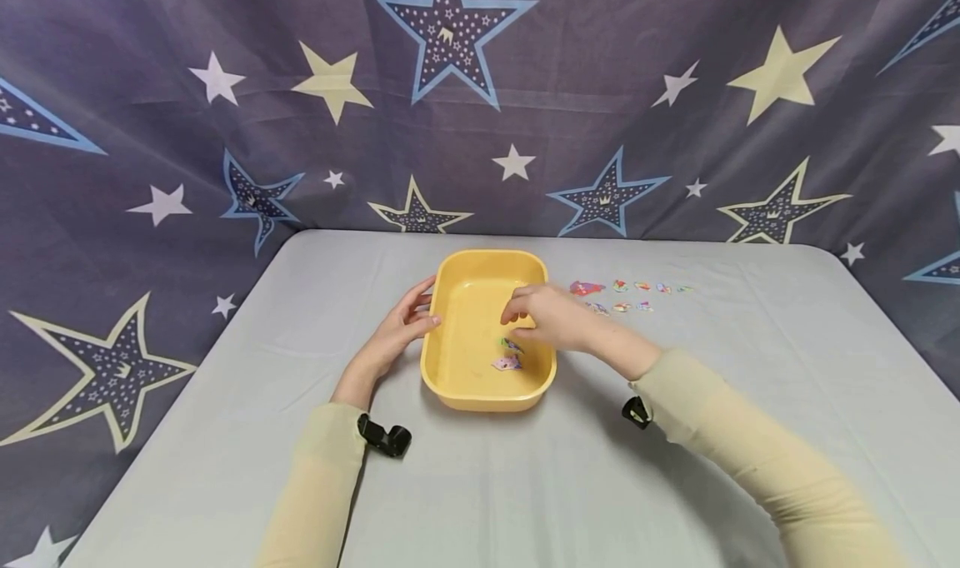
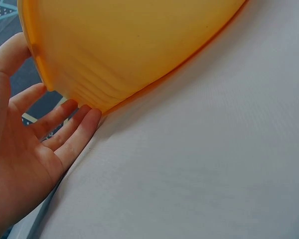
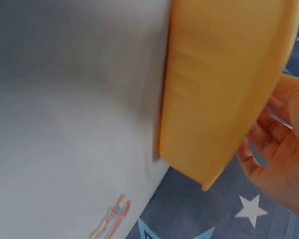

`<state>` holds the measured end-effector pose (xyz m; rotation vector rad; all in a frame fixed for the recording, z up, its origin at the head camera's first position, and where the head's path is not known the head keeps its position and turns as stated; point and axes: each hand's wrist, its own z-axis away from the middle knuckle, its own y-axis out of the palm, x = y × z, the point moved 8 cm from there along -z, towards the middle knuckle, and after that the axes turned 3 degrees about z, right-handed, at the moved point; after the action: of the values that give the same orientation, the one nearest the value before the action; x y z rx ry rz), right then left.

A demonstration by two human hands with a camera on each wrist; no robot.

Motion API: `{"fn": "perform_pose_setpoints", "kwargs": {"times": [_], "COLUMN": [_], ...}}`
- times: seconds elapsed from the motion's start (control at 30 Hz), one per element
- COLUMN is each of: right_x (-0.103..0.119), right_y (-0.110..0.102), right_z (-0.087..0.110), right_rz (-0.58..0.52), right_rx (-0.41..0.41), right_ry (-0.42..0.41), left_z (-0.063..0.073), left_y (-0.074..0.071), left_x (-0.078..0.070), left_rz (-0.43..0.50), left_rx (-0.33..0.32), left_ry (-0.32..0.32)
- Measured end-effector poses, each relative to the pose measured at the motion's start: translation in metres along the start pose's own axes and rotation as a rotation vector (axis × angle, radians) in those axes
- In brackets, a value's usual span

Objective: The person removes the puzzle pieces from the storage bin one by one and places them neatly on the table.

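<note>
A yellow plastic basin stands on the table. My left hand holds its left side, thumb at the rim and fingertips against the outer wall; the left wrist view shows these fingers on the wall. Over the right half of the basin hovers my right hand, fingers loosely bent, thumb apart, nothing visible between them. Inside the basin, below that hand, lie a pink cutout and a green and blue cutout, small and flat. The basin wall hides part of the right hand in the right wrist view.
Right of the basin, several small colourful cutouts lie in two rows on the grey-covered table, among them a larger red one. A dark curtain with stars hangs behind the table's far edge.
</note>
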<state>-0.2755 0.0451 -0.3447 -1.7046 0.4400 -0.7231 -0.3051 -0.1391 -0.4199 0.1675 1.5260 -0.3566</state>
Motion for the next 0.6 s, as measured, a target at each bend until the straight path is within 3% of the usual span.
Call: {"fn": "perform_pose_setpoints", "kwargs": {"times": [0.17,0.6], "right_x": [0.01,0.015], "right_y": [0.014,0.035], "right_z": [-0.002,-0.003], "right_rz": [0.017,0.09], "right_rx": [0.056,0.191], "right_ry": [-0.047,-0.01], "left_z": [0.007,0.008], "left_y": [0.005,0.006], "left_x": [-0.013,-0.014], "left_rz": [-0.014,-0.005], "left_rx": [0.004,0.004], "left_ry": [-0.005,0.007]}}
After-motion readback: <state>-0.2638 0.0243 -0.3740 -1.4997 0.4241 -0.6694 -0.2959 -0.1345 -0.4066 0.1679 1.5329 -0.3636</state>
